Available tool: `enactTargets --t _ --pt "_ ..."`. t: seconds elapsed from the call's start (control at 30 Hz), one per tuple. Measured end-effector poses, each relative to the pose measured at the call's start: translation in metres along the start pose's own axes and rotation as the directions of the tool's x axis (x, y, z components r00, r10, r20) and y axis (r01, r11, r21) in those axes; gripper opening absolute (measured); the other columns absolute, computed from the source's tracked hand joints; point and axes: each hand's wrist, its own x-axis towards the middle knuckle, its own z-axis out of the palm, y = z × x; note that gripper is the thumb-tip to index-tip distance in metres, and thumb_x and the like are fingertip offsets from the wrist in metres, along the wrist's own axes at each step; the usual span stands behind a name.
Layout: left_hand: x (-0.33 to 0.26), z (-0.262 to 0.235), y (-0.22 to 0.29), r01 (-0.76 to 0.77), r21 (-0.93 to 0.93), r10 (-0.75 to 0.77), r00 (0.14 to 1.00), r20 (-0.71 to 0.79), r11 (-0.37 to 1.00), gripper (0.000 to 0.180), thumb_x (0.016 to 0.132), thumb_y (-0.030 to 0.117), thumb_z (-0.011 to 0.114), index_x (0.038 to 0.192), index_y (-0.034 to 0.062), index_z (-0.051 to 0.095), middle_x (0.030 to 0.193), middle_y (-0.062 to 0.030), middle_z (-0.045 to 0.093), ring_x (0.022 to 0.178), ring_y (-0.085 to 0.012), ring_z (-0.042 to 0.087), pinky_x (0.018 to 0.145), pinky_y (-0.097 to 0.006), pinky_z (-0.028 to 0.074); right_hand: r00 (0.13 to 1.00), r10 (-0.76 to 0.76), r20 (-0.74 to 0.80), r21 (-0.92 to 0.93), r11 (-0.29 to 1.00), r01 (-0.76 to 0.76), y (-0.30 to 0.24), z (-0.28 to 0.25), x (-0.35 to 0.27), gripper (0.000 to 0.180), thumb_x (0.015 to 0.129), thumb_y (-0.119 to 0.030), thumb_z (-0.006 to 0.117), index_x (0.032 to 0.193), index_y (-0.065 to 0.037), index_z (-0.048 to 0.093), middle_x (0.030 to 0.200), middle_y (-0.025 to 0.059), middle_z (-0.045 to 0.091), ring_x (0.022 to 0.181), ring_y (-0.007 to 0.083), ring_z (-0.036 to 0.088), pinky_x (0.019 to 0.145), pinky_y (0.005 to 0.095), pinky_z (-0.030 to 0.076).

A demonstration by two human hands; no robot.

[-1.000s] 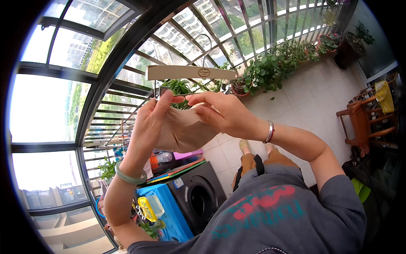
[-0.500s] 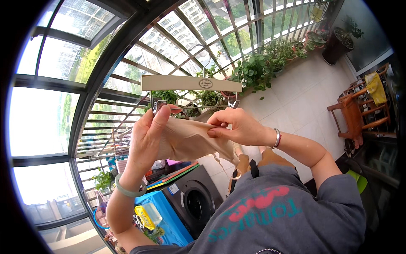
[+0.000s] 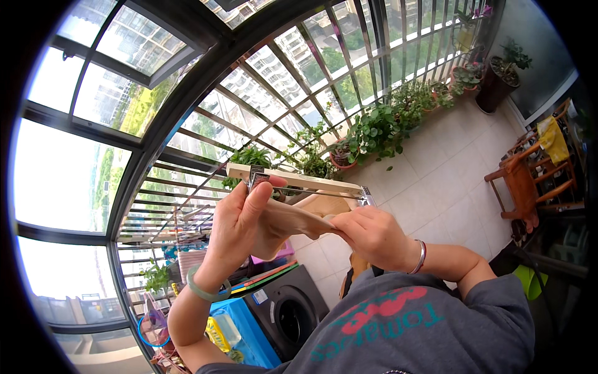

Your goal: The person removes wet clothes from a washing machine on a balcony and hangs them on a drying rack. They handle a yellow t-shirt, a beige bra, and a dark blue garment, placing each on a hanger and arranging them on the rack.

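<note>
The left hand (image 3: 235,215) is closed at the near end of the hanger (image 3: 321,184), thumb and fingers around the left clip (image 3: 256,177); whether that clip bites on the cloth (image 3: 288,223) cannot be told behind the thumb. The cloth spans the gap between the 2 hands, just below the hanger, sagging in folds by the left palm. The right hand (image 3: 375,234) pinches its other end, fingers folded tight. Just above the right knuckles sits the right clip (image 3: 367,196); the washer (image 3: 294,315) is well below the grip.

To handle this well, I would draw the right pinch gently outward so the edge runs straight, without tugging the left end loose. The left thumb should steady the clip, and the hanger, now tilted, is best levelled.
</note>
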Motion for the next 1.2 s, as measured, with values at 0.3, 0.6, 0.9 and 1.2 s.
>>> enactTargets --t 0.3,0.6,0.9,1.2 --pt "0.000 -0.024 -0.011 -0.155 -0.196 0.119 0.976 -0.181 0.968 0.044 0.101 0.042 0.047 0.117 0.0040 0.060 0.109 -0.0008 0.059 0.099 -0.0059 0.048 0.091 -0.023 0.037 0.762 0.380 0.525 0.512 0.574 -0.639 0.043 -0.004 0.008 0.021 0.084 -0.017 0.076 0.097 -0.004 0.065 0.085 -0.0017 0.065 0.076 0.0037 0.054 0.068 0.0226 0.045" --pt "-0.039 -0.033 -0.025 -0.371 -0.106 0.347 0.917 -0.195 0.922 0.062 0.098 0.054 0.042 0.119 -0.0025 0.057 0.120 -0.0117 0.059 0.112 -0.0189 0.055 0.098 -0.034 0.042 0.766 0.527 0.368 0.886 0.050 -0.460 0.072 -0.011 0.020 0.019 0.095 -0.015 0.057 0.109 -0.001 0.059 0.101 0.0029 0.064 0.090 0.0075 0.060 0.081 0.0234 0.049" --pt "-0.082 -0.045 -0.046 -0.244 -0.290 0.244 0.969 -0.039 0.925 0.065 0.093 0.054 0.055 0.123 -0.0036 0.057 0.127 -0.0172 0.057 0.117 -0.0257 0.056 0.099 -0.038 0.044 0.629 0.236 0.740 0.629 0.087 -0.773 0.075 -0.021 0.040 0.050 0.096 -0.041 0.055 0.115 0.005 0.061 0.111 0.0081 0.064 0.102 0.0120 0.059 0.093 0.0279 0.046" --pt "-0.090 -0.050 -0.087 -0.164 -0.406 0.124 0.985 -0.123 0.899 0.074 0.093 0.060 0.049 0.126 -0.0063 0.053 0.119 -0.0122 0.061 0.102 -0.0168 0.062 0.091 -0.030 0.048 0.424 0.282 0.861 0.493 -0.254 -0.832 0.024 -0.011 0.055 0.032 0.096 -0.035 0.055 0.101 -0.005 0.064 0.093 0.0019 0.066 0.086 0.0124 0.062 0.083 0.0293 0.049"
